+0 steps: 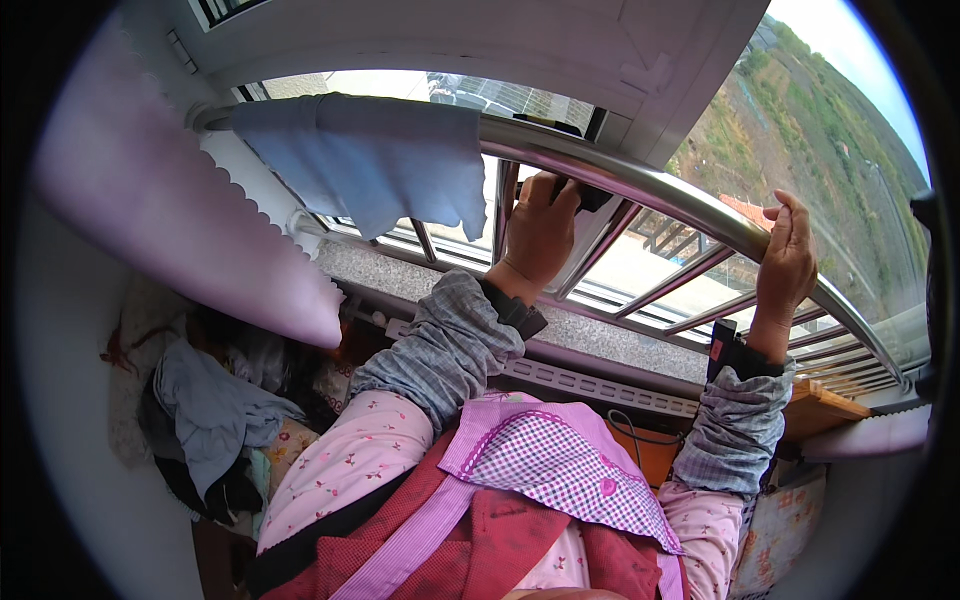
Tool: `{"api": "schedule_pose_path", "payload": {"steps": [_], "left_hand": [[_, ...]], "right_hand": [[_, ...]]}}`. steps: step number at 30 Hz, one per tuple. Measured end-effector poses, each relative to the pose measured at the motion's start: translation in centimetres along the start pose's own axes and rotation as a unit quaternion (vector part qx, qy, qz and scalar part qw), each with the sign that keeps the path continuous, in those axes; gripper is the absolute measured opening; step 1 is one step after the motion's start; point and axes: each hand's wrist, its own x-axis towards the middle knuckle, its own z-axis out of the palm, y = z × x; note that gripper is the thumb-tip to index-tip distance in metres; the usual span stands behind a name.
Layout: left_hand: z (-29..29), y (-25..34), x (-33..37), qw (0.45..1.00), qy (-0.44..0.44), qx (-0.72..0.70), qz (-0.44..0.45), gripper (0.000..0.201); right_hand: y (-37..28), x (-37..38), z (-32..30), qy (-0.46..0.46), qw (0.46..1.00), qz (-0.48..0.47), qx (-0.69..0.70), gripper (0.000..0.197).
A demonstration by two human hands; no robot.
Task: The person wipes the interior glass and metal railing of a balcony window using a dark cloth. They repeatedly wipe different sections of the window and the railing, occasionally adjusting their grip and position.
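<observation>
My left hand (542, 228) is at the window guard, just below the top rail, its fingers closed round a dark block-like object (592, 197). The hand hides most of that object, so its kind cannot be told. Farther right, my right hand (788, 255) lies against the shiny metal rail (690, 203), fingers stretched upward past it and nothing seen in them. A blue-grey cloth (360, 150) hangs over the rail left of my left hand. Above that hand, a black and yellow item (546, 125) shows behind the rail.
Upright metal bars (695, 275) run below the rail, above a speckled stone sill (600, 335). A white slotted radiator (600, 388) sits under the sill. A pink scalloped curtain (190, 200) hangs at left, with piled clothes (215, 410) below. At right stands a wooden piece (820, 412).
</observation>
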Motion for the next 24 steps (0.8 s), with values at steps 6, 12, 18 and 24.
{"api": "schedule_pose_path", "payload": {"steps": [6,12,18,24], "left_hand": [[2.6,-3.4,-10.3,0.951,-0.209,0.029,-0.224,0.037],[1.9,-2.1,-6.9,0.974,-0.108,-0.003,-0.197,0.037],[-0.6,1.3,1.6,0.998,-0.025,0.052,-0.022,0.037],[0.8,0.5,-0.6,0.994,-0.057,0.079,-0.051,0.041]], "right_hand": [[-0.2,0.0,0.0,-0.008,1.000,0.024,0.005,0.023],[-0.4,0.0,-0.1,0.006,1.000,0.010,0.002,0.022],[-0.4,-0.1,-0.1,0.006,1.000,0.027,0.013,0.022],[-0.3,-0.2,-0.1,0.005,0.999,0.031,0.017,0.023]]}}
